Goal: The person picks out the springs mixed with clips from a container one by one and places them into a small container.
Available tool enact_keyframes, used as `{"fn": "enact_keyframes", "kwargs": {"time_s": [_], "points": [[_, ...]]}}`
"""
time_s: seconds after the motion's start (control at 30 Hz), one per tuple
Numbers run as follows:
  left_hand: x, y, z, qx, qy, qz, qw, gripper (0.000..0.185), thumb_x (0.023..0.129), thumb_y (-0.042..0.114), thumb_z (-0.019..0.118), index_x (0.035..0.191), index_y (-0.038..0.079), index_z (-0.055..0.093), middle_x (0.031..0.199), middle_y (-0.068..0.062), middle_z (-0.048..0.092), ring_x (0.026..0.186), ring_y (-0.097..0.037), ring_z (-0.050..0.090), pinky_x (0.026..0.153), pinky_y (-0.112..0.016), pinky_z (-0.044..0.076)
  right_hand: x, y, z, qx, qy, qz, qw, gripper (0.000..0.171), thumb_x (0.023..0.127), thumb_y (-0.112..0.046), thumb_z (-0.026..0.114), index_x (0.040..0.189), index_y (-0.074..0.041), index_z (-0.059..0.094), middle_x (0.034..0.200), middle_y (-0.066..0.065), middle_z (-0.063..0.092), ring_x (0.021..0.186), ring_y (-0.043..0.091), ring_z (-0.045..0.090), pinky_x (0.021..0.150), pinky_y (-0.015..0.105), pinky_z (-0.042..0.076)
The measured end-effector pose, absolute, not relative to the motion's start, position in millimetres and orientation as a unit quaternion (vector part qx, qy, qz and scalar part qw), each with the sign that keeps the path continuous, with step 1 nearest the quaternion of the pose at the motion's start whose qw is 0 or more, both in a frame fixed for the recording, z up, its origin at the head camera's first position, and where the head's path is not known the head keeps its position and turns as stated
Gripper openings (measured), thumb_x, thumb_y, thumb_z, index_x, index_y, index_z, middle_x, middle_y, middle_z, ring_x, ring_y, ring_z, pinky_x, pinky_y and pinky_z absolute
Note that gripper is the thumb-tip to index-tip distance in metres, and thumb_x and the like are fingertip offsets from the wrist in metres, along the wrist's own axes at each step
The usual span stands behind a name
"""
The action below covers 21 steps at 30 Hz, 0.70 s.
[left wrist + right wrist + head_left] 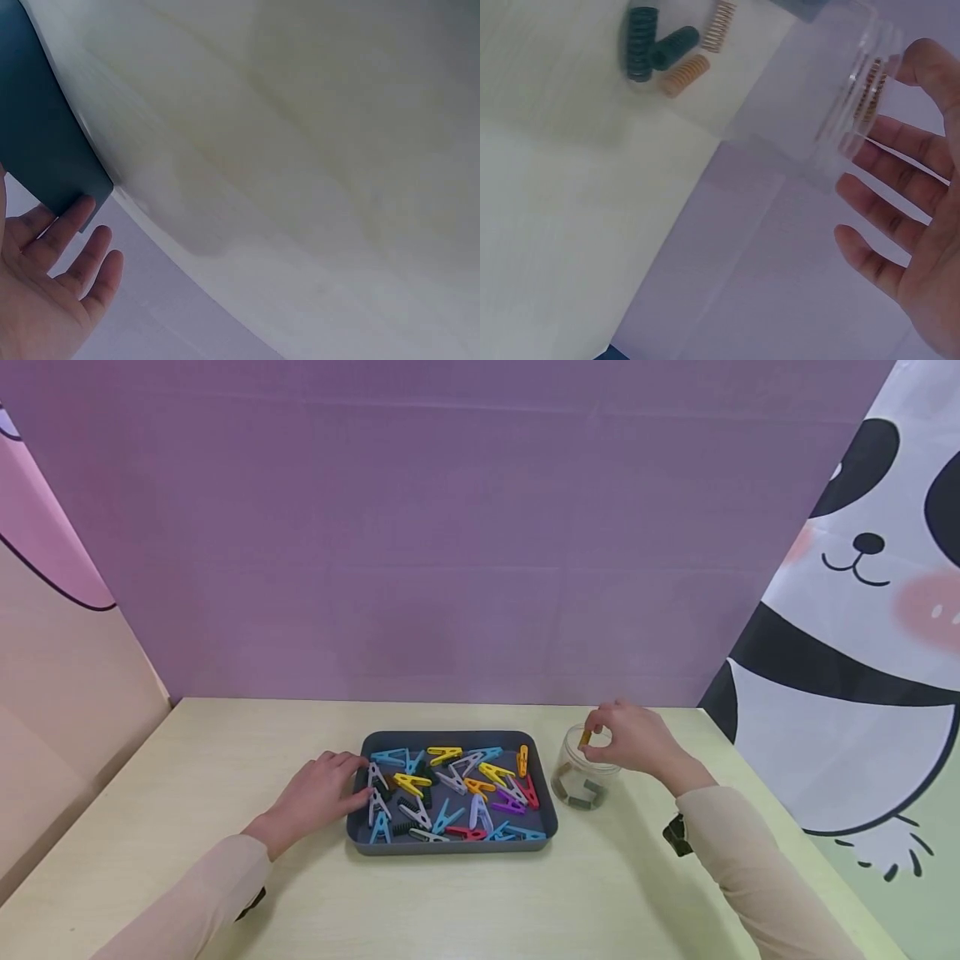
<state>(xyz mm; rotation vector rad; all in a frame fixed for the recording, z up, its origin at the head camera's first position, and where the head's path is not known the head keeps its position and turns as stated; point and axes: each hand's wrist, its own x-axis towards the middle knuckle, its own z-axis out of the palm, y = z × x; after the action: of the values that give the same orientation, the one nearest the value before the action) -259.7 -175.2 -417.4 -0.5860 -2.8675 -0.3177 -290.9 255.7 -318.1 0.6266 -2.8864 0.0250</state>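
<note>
Right hand [633, 737]: thumb and forefinger pinched narrowly on a coppery spring [870, 88], other fingers spread loosely. Spring sat right at those fingertips, at the jar's mouth, showing through the clear neck; could not tell how much of it was inside. Left hand [318, 793]: fingers relaxed and apart, holding nothing, touching the near edge of the tray [450, 848].

Risks, as judged: a pinch on so small a coil could slip and flick it past the rim; lowered off-centre, it might catch on the lip. A knuckle knocking the neck could tip the jar, since no hand braced it. A push from the left fingers could slide the tray.

Containers: jar [567, 758], clear, upright, below the right fingertips; at its bottom, two dark green springs [642, 43] and two coppery-toned coils [684, 75]. Tray, dark grey, just right of the left fingertips; jumbled clips [412, 785] in blue, yellow, orange, red, purple and pale tones, dark coils [402, 828] among them.
</note>
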Motion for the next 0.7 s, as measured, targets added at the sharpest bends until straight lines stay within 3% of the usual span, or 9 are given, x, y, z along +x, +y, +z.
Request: {"fn": "enact_keyframes", "kwargs": {"time_s": [0.7], "points": [[-257.8, -174.7, -416.7, -0.199, -0.968, -0.112, 0.103, 0.046, 0.083, 0.04, 0.062, 0.115, 0.007, 0.059, 0.117, -0.012, 0.061, 0.106, -0.03, 0.054, 0.089, -0.046, 0.046, -291.0, 257.1, -326.0, 0.213, -0.971, -0.008, 0.105, 0.024, 0.073, -0.034, 0.07, 0.09, -0.017, 0.068, 0.08, -0.004, 0.062, 0.082, 0.02, 0.051, 0.058, 0.033, 0.045]]}}
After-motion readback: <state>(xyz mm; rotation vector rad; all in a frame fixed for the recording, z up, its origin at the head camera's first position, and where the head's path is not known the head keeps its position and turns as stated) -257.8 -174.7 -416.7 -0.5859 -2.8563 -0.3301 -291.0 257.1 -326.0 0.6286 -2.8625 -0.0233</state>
